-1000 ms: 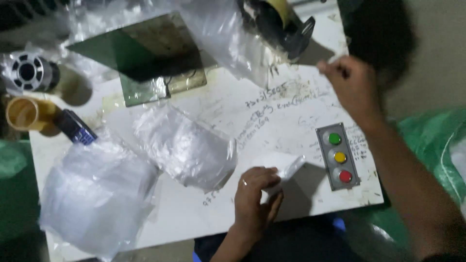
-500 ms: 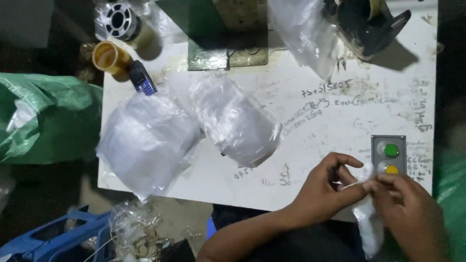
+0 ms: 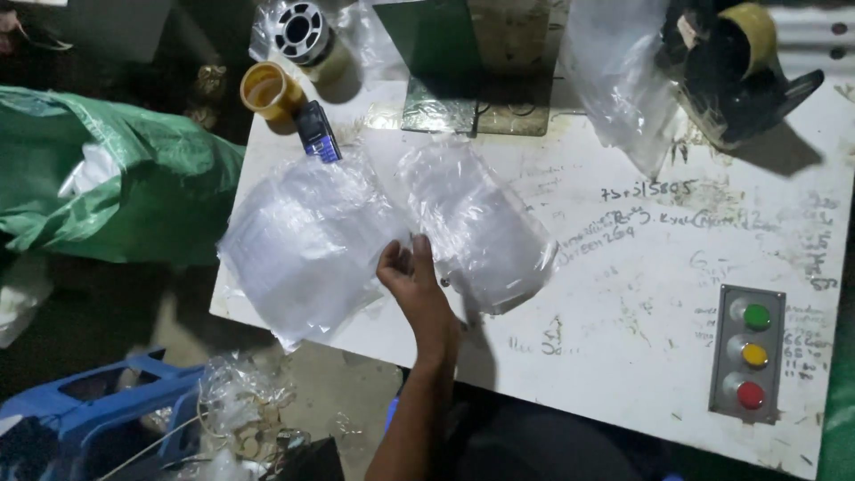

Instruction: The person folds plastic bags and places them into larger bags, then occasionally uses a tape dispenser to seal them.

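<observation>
The left hand [image 3: 411, 272] rests with fingers loosely spread on the white surface [image 3: 623, 294], touching the edges of two stacks of clear plastic bags [image 3: 307, 240] lying just ahead of it. The right hand is out of view. A three-light button box [image 3: 748, 356] sits well off to its right.

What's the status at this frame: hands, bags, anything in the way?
Left hand open, fingers spread, resting between the two stacks of clear plastic bags on the white table. Right hand out of view. Nothing blocking; button box well clear to the right.
</observation>
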